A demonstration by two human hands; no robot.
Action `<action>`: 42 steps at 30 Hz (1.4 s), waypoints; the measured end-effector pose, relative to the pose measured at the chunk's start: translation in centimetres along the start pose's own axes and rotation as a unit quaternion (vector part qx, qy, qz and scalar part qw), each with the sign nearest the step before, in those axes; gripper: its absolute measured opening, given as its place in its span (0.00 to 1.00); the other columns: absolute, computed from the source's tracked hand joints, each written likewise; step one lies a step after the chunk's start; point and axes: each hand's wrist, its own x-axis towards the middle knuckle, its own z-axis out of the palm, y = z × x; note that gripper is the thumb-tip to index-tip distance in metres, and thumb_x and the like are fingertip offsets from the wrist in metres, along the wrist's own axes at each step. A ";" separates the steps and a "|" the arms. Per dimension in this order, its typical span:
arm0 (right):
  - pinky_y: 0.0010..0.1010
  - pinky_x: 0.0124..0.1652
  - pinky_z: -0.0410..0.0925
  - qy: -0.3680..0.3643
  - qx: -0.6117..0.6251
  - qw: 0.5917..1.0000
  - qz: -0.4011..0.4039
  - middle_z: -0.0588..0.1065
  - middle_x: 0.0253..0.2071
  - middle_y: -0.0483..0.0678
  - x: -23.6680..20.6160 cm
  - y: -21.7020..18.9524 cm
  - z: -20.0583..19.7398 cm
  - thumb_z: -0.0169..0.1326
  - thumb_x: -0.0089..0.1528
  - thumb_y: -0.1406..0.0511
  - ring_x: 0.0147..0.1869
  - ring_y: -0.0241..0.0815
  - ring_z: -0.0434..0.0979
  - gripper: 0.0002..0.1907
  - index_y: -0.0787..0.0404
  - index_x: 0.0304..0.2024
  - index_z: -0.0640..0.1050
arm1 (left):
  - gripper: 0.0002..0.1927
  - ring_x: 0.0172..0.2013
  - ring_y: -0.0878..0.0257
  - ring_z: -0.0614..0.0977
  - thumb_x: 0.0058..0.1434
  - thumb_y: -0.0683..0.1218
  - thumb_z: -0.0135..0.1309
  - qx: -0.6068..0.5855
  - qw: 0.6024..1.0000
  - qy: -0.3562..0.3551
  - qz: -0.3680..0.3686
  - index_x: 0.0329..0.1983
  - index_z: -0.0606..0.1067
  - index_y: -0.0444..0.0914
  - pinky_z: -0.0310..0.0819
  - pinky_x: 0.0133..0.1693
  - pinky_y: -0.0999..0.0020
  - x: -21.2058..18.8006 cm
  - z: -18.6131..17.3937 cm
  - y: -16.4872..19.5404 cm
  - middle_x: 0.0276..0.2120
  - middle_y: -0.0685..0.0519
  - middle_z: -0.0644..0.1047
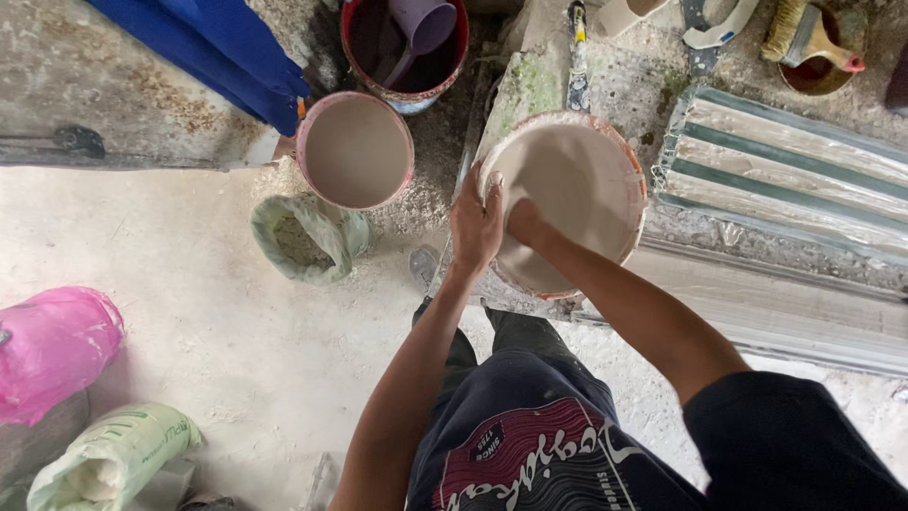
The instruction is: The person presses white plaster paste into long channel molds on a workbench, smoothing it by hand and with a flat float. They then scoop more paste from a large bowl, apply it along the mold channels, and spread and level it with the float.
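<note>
Left hand [476, 225] clamped over near rim of bucket [619, 161], fingers curled, steadying it. Right hand [526, 220] sunk into pale paste inside; grip hidden, cannot tell. Bucket sits on stone slab between feet and ribbed panels [785, 180]. Second full bucket [355, 149] and open sack [301, 241] to left, near.

Head camera, straight down, close above bucket [577, 189].

My left hand [476, 225] rests on the near rim of the round plaster-filled bucket [577, 180]; my right hand [523, 220] is inside it. A second filled bucket [355, 149] stands to its left.
</note>
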 end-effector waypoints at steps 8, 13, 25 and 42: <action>0.43 0.55 0.72 -0.118 -0.006 0.989 0.091 0.81 0.52 0.53 -2.2 6.0 -0.9 0.53 0.64 0.62 0.56 0.51 0.82 0.15 0.56 0.49 0.85 | 0.27 0.43 0.45 0.87 0.69 0.48 0.41 -0.032 0.988 -0.056 -0.144 0.72 0.63 0.40 0.85 0.43 0.54 -0.2 -0.7 1.4 0.51 0.39 0.82; 0.45 0.52 0.73 -0.090 -0.113 0.989 -0.020 0.82 0.48 0.54 0.9 1.2 0.0 0.53 0.64 0.63 0.53 0.53 0.82 0.14 0.59 0.46 0.86 | 0.24 0.52 0.47 0.84 0.75 0.46 0.45 -0.022 0.999 0.021 0.038 0.72 0.65 0.34 0.83 0.51 0.54 0.2 0.1 0.1 0.58 0.34 0.77; 0.45 0.48 0.72 -0.127 -0.112 0.985 0.021 0.80 0.44 0.53 0.7 4.6 0.9 0.54 0.63 0.63 0.49 0.52 0.81 0.12 0.60 0.44 0.84 | 0.25 0.38 0.55 0.88 0.74 0.52 0.41 -0.006 0.999 -0.011 -0.039 0.71 0.66 0.39 0.84 0.40 0.61 0.3 0.2 -0.2 0.45 0.40 0.84; 0.44 0.43 0.71 0.064 0.144 0.987 0.032 0.78 0.39 0.53 -1.5 9.8 -5.7 0.56 0.62 0.64 0.44 0.52 0.78 0.09 0.61 0.39 0.82 | 0.33 0.64 0.45 0.79 0.84 0.62 0.25 -0.050 0.990 0.033 0.128 0.74 0.67 0.36 0.78 0.61 0.52 0.8 0.7 -3.3 0.66 0.35 0.75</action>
